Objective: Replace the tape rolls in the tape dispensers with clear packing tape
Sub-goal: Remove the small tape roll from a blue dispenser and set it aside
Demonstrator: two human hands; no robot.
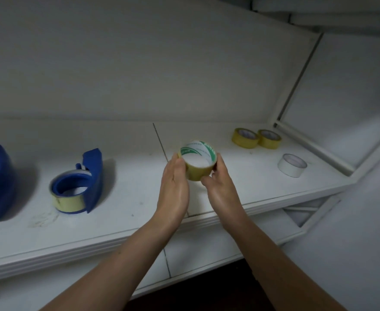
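Right of the blue dispenser (78, 182), the left hand (173, 182) and right hand (222, 189) each have their grip closed round the tape roll (198, 163), likely light, stiff and slick-sided.

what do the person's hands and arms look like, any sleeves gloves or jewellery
The left hand and right hand are bare: no gloves, rings or watch show. The left forearm and right forearm are bare too, with no sleeves in view.
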